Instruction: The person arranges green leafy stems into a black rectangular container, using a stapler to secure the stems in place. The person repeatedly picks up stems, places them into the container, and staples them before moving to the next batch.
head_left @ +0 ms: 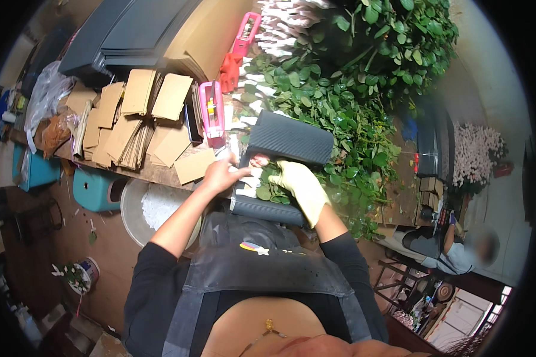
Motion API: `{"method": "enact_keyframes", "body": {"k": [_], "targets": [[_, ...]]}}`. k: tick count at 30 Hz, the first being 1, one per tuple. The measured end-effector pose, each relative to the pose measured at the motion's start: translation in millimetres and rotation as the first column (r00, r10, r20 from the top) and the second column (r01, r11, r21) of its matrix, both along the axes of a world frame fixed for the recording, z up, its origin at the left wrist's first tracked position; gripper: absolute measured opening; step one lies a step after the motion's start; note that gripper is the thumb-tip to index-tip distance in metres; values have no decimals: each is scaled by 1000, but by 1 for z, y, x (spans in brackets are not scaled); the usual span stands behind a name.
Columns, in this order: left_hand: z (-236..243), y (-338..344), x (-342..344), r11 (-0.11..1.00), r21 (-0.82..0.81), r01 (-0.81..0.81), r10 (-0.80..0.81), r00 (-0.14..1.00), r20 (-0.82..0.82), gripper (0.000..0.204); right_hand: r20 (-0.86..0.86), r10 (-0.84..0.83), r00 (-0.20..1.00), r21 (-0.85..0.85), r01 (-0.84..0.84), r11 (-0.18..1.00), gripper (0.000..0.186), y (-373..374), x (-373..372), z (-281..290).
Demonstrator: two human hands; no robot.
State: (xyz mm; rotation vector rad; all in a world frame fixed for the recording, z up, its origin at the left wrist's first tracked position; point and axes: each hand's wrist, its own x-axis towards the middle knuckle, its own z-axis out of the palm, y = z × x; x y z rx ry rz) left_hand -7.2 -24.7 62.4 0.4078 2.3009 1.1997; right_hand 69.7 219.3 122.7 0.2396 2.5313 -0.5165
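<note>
A dark corrugated sheet (pixel 290 138) lies in front of me with its far and near sides folded up. Between them are leafy rose stems (pixel 272 189), a pink rose head (pixel 259 160) and white-sleeved rose heads (pixel 248 185). My bare left hand (pixel 221 175) is at the flower-head end, thumb and fingers apart, beside the white sleeves. In a pale yellow glove, my right hand (pixel 299 185) curls its fingers over the leafy stems from the right. Its palm side is hidden.
Cardboard pieces (pixel 174 95) lie in stacks at the left, beside pink tape dispensers (pixel 211 113). Leafy roses (pixel 339 113) heap up beyond the sheet. A metal tub (pixel 131 208) and a teal stool (pixel 95 187) stand below the table's left edge. Another person (pixel 458 256) is at the right.
</note>
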Motion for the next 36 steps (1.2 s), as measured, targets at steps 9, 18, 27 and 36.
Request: {"method": "enact_keyframes", "body": {"k": [9, 18, 27, 36], "targets": [[-33, 26, 23, 988, 129, 86, -65, 986, -156, 44, -74, 86, 994, 322, -58, 945, 46, -9, 4, -34], [-56, -21, 2, 758, 476, -446, 415, 893, 175, 18, -88, 4, 996, 81, 3, 997, 64, -7, 7, -4], [-9, 4, 27, 973, -49, 226, -230, 968, -105, 43, -125, 202, 971, 420, -133, 898, 50, -28, 20, -40], [-22, -65, 9, 927, 299, -227, 177, 967, 184, 30, -66, -3, 998, 88, 9, 996, 66, -14, 24, 20]]}}
